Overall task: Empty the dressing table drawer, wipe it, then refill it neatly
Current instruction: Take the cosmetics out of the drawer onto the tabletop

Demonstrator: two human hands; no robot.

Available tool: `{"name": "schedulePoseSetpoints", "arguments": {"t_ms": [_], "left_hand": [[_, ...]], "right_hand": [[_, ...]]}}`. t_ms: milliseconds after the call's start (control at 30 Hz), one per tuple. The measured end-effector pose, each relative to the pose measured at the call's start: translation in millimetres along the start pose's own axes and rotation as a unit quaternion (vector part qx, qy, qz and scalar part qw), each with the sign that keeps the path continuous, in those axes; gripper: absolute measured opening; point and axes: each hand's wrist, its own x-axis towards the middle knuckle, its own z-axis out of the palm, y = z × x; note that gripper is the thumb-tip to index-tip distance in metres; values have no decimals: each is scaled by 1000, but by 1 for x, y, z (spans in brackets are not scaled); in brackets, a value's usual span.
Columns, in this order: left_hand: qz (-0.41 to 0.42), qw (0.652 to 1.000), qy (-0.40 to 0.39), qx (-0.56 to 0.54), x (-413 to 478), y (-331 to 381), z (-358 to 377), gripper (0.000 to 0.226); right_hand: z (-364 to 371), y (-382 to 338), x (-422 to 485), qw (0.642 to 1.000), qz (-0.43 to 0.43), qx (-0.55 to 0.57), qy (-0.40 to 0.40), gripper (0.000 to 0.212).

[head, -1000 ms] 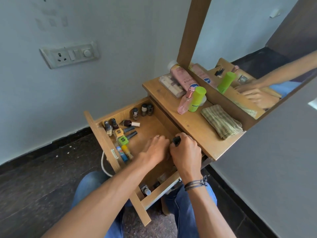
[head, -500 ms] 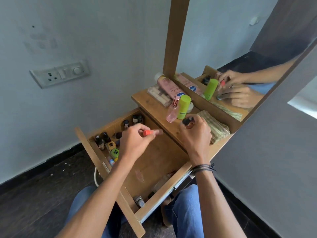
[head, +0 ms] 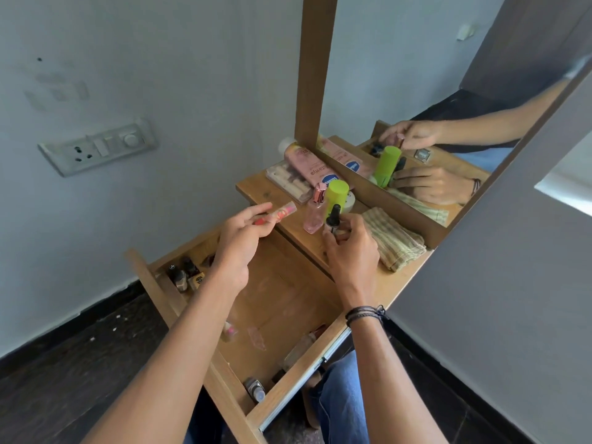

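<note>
Here, wall: we see a switch plate (head: 97, 149) at far left.
Drawer (head: 179, 302): it stands pulled out below the tabletop, over our knees.
Drawer, far left corner: small bottles (head: 179, 277) crowd together, partly hidden by our left arm.
Drawer, near corner: one bottle (head: 254, 389) lies on its side, and a few blurred items lie along the right wall.
Left hand (head: 238, 245): we pinch a red and pink tube (head: 278, 214) between thumb and fingers, above the drawer's far end.
Tabletop (head: 394, 283): a flat case (head: 290, 182) and a pink lotion bottle (head: 304, 168) lie at the far end. A clear pink perfume (head: 314, 213) and a green can (head: 336, 195) stand nearer.
Right hand (head: 350, 245): our fingers curl round a dark-capped dropper bottle (head: 333, 219), upright, just beside the can. We cannot tell whether it touches the wood.
Cloth (head: 394, 240): it lies folded just right of that hand.
Mirror (head: 448, 91): it reflects both hands.
</note>
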Motion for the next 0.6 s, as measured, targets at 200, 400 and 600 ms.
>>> {"name": "schedulePoseSetpoints", "arguments": {"t_ms": [200,400,600], "left_hand": [[77,982,-13,170,15,-2,7,27],[110,961,11,254,22,-1,14,32],[134,953,12,271,32,7,31,18]], "right_hand": [[1,-1,0,1000,21,8,-14,29],[2,-1,-1,1000,6,-12,1,33],[3,-1,-1,1000,8,-1,2,33]]}}
